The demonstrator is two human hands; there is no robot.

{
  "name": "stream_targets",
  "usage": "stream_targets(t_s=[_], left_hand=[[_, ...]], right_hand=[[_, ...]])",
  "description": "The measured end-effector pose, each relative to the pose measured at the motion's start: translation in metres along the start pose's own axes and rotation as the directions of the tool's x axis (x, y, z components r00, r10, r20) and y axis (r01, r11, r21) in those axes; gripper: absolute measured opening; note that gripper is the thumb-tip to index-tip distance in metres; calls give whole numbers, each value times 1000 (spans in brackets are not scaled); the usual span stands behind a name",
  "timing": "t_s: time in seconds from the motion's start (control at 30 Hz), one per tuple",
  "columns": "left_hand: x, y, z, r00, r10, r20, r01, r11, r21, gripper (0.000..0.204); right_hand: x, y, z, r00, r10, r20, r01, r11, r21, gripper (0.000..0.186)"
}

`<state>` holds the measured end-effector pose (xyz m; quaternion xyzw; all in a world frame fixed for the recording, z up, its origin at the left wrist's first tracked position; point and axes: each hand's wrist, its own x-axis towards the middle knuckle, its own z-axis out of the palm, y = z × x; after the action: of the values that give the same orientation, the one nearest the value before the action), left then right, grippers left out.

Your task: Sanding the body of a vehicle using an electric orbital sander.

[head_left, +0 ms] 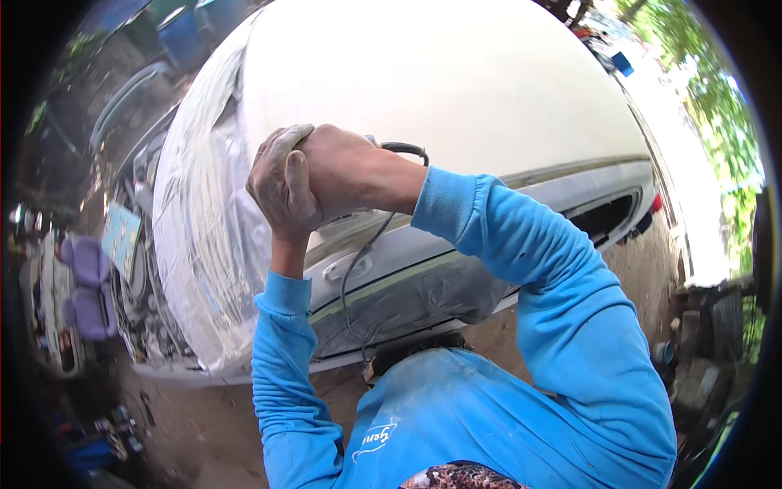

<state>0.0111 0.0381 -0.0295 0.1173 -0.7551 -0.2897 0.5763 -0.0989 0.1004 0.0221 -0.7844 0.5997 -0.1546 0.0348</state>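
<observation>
Dirt yard (195, 440); car roof (456, 81) beneath and beyond left hand (281, 183) and right hand (342, 169), off-white, tan streaks (570, 168) along its near side edge, plastic sheeting (208, 236) at its front. Left lapped over right, fingers curled; can't tell how closed or what's held, black cord (407, 148) just beside.

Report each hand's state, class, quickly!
Left hand: curled against the right hand; whether it holds anything cannot be told.
Right hand: grip hidden; open or closed cannot be told.
</observation>
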Motion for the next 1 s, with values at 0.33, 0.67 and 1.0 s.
stream_targets(t_s=[0.33, 0.67, 1.0], left_hand=[[45, 48, 181, 950, 121, 287, -53, 971, -234, 34], [78, 63, 341, 823, -116, 557, 230, 963, -139, 47], [84, 41, 312, 671, -319, 670, 346, 933, 97, 64]], right_hand=[[-138, 91, -86, 905, 418, -78, -419, 908, 6, 17], [-226, 221, -117, 670, 687, -281, -691, 716, 103, 26], [-202, 222, -82, 477, 791, -383, -238, 535, 810, 40]])
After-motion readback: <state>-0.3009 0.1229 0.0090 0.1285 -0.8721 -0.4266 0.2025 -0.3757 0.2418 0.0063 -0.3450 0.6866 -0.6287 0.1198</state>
